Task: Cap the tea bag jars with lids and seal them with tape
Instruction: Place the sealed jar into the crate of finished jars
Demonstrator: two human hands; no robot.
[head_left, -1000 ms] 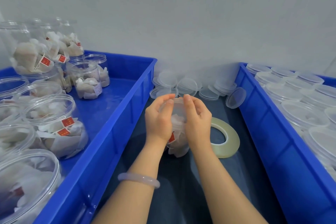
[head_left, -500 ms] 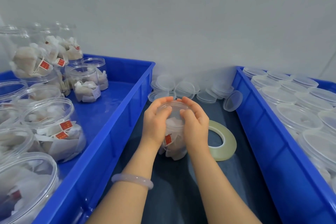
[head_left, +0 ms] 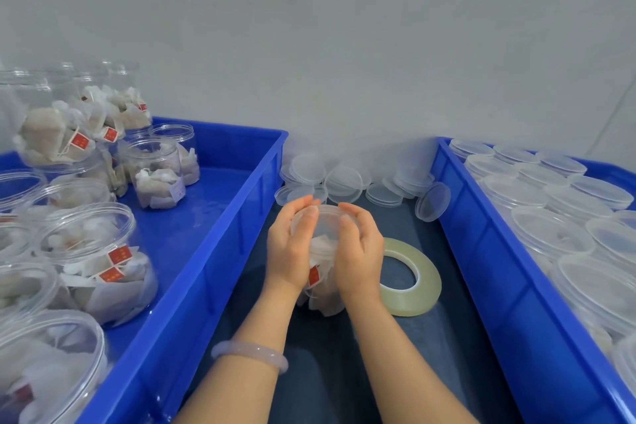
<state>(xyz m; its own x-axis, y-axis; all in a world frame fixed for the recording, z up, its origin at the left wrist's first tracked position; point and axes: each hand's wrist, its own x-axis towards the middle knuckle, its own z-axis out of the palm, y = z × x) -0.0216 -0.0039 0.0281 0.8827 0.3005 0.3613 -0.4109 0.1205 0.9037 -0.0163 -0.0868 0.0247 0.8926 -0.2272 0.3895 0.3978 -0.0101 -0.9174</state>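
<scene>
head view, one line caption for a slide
Left hand and right hand hold a clear lid on a tea bag jar; a tape roll lies beside it.

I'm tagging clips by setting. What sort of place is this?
Likely a small tea-packing station: a blue bin of open jars with tea bags, loose lids heaped by the wall, and a tape roll beside the jar that the left hand and right hand hold.

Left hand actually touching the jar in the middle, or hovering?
Touching. The head view shows the left hand wrapped against the jar, its fingers curled over the lid rim; the right hand grips the opposite side.
</scene>
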